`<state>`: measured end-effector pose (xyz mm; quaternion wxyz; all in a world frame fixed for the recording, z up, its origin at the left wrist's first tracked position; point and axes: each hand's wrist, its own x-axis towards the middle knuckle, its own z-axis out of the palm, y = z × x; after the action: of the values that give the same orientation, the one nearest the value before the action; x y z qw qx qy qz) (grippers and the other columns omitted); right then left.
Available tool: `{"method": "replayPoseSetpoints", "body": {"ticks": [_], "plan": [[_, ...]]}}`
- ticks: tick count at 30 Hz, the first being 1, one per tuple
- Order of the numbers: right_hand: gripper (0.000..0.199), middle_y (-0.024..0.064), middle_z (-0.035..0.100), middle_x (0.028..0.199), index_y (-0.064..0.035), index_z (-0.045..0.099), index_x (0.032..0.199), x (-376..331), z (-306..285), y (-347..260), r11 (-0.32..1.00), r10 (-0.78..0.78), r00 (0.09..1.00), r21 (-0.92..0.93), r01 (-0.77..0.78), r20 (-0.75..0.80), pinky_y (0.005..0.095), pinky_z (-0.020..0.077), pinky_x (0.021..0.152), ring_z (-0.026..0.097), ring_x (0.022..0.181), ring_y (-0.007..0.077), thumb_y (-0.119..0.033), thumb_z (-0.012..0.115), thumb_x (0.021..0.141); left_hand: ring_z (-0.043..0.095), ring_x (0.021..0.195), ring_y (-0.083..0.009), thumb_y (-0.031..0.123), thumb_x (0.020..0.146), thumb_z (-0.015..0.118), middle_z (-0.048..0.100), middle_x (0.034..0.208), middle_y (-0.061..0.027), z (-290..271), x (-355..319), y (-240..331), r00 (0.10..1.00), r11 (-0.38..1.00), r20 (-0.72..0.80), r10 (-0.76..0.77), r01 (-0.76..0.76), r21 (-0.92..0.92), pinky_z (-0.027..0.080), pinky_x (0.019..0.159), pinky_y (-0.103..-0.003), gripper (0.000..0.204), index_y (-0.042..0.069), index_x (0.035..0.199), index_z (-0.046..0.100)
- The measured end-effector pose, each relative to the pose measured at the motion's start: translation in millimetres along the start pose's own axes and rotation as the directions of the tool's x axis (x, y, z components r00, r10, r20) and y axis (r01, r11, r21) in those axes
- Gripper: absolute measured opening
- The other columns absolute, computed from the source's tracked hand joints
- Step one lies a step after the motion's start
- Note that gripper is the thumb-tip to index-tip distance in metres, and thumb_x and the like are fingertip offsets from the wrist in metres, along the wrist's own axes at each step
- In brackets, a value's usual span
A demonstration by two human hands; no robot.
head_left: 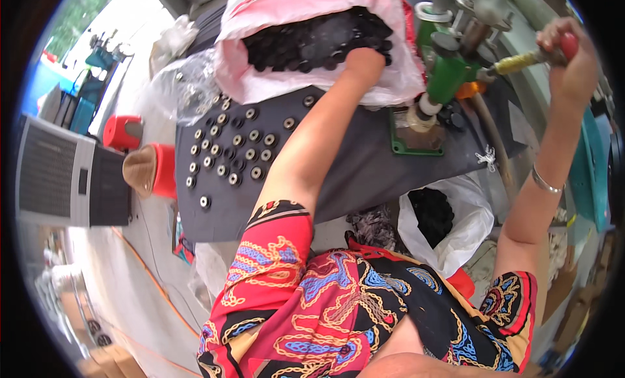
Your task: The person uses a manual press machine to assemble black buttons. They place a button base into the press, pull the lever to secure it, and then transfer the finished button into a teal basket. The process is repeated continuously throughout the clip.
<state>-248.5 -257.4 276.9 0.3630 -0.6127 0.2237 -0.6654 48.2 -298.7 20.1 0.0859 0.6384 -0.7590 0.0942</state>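
Left hand point(363, 60) is sunk in the pink sack point(260, 72) of loose black rings point(312, 40); fingers buried, grip cannot be told. Right hand point(568, 49) is closed around the lever handle point(530, 58) of the green press point(446, 75). Roughly thirty pressed pieces point(234, 147) lie in rows on the grey bench point(364, 170), yet the sack looks nearly full: early going, I judge

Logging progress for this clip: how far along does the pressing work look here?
Done: about two dozen round black-and-silver parts lie in rows on the dark table. In hand: the left hand is down among the loose black rings in the pink bag, while the right hand grips the lever handle of the green press. Left: the bag looks well filled.
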Motion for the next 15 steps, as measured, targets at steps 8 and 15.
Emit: {"method": "replayPoseSetpoints", "body": {"ticks": [8,15], "plan": [[0.020,0.0079,0.046,0.069,-0.0001,0.054,0.078,17,-19,4,0.995,0.055,0.988,0.080,-0.067,0.147,0.0363,0.0444,0.069,0.048,0.064,0.0204,-0.014,0.050,0.093,0.071,0.085,-0.0348,0.023,0.080,0.065,0.072,0.087,-0.0156,-16,-22,-2,0.948,0.943,-0.154,-0.279,0.240,-0.230,0.057,0.073,-0.047,0.023,0.008,0.095,0.072],[0.028,0.0107,0.049,0.054,-0.0056,0.047,0.058,15,14,11,0.998,0.000,0.989,-0.054,-0.008,-0.148,0.0314,0.0443,0.043,0.050,0.043,0.0225,-0.019,0.049,0.083,0.069,0.073,-0.0238,0.016,0.076,0.075,0.070,0.087,-0.0122,-89,-157,34,0.788,0.738,-0.513,-0.341,-0.115,-0.665,0.055,0.067,-0.035,0.025,0.003,0.096,0.067]]}}
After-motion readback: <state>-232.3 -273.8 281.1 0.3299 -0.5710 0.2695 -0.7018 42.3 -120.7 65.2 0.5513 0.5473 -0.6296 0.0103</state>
